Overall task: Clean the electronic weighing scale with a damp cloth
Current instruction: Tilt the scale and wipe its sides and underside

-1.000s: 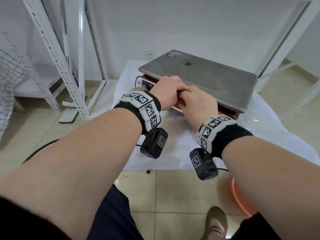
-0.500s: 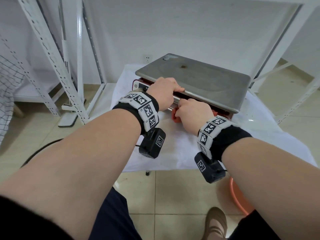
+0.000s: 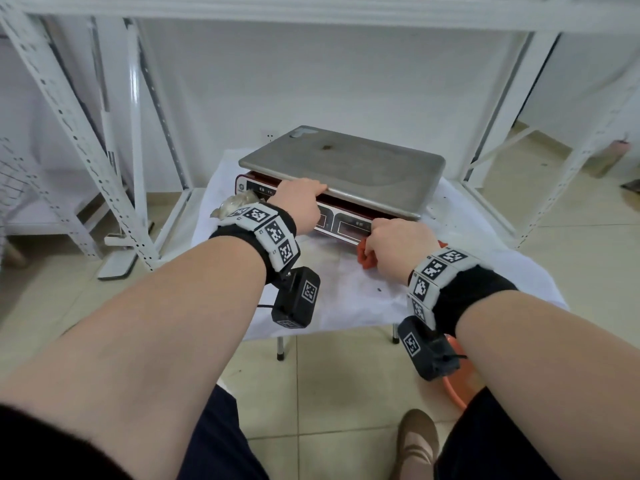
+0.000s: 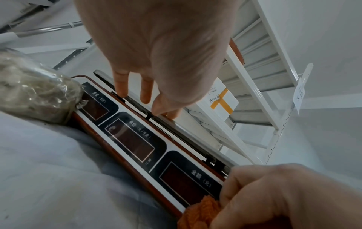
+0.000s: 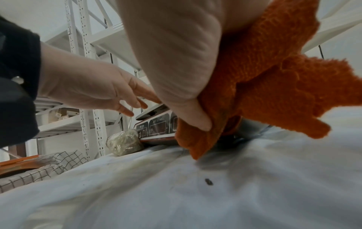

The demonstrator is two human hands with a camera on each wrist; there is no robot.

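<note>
The electronic scale (image 3: 349, 166) has a steel weighing pan and a red body with a display panel (image 4: 135, 142) facing me. It stands on a small table covered with a white sheet (image 3: 349, 292). My left hand (image 3: 299, 202) rests with straight fingers on the pan's front edge (image 4: 137, 94). My right hand (image 3: 398, 240) grips a bunched orange cloth (image 5: 264, 86) and holds it against the right end of the display panel (image 3: 356, 225). Part of the cloth (image 3: 367, 256) shows below my right hand.
A clear-wrapped pale bundle (image 3: 237, 204) lies by the scale's left front corner. White perforated shelving posts (image 3: 86, 140) stand left and right (image 3: 502, 109). An orange basin rim (image 3: 457, 389) sits on the tiled floor under my right wrist. A dark speck (image 5: 208, 181) lies on the sheet.
My right hand with the cloth has slid rightward along the display panel, away from my left hand. The left hand stays on the pan's front edge. The head view has drawn back.
</note>
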